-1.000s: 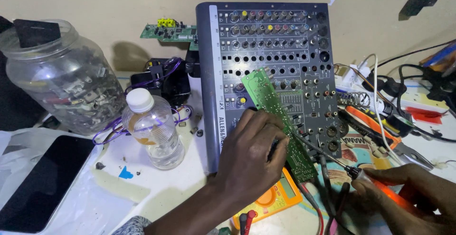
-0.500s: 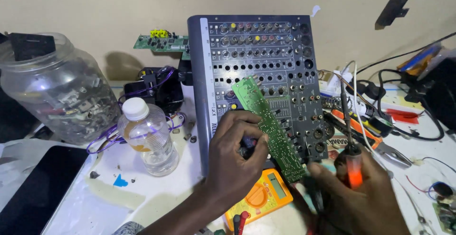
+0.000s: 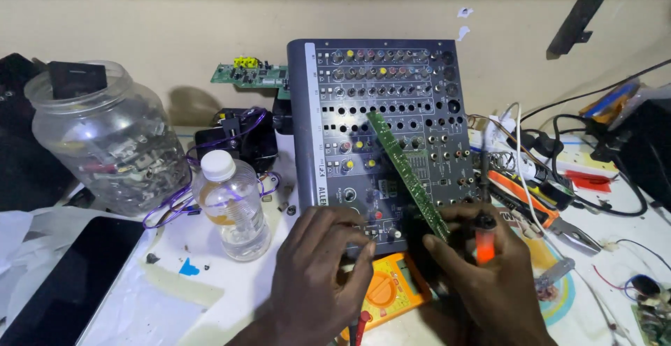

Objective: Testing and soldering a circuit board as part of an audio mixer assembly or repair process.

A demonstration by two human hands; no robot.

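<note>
Resting nearest the camera, the left hand (image 3: 318, 276) is lying curled on the lower edge of a grey audio mixer (image 3: 381, 133), fingers bent over its knobs, gripping nothing I can make out. Just beside it, the right hand (image 3: 489, 283) is closing around an orange-handled tool (image 3: 484, 238) while pinching the lower end of a long green circuit board (image 3: 405, 171), which is leaning tilted across the mixer's face. An orange multimeter (image 3: 384, 293) is lying between the wrists on the white bench (image 3: 231, 297). Farther left, a small clear bottle (image 3: 234, 206) and a big jar of parts (image 3: 115, 143) are standing; cables and pliers are cluttering the right. Behind everything, a cream wall (image 3: 175, 31) is closing the room.
</note>
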